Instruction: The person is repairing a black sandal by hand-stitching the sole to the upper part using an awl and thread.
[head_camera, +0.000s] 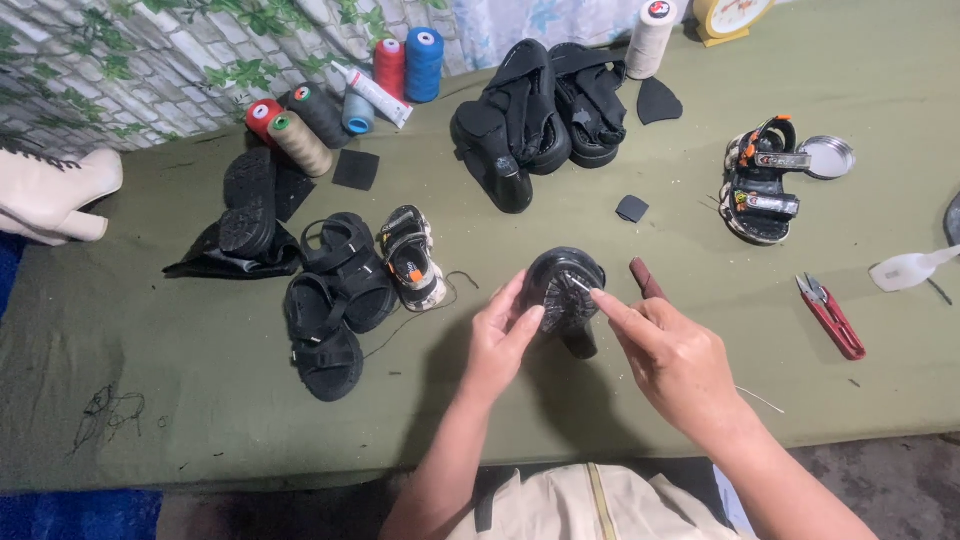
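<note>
My left hand (503, 337) grips a small black sandal (563, 288), held sole-up over the green cloth table (200, 400). My right hand (672, 355) pinches a thin needle (580, 285) against the sole's edge, index finger pointing at it. A brown-handled tool (645, 277) lies just behind my right hand. A dark thread trails on the cloth left of the sandal.
Black sandals (335, 300) and a small patterned sandal (410, 258) lie at left, more black sandals (535, 115) at the back. Thread spools (300, 140), a glue tube (372, 93), a strappy sandal (760, 180), a tin lid (828, 156), red snips (830, 315), a white boot (50, 195).
</note>
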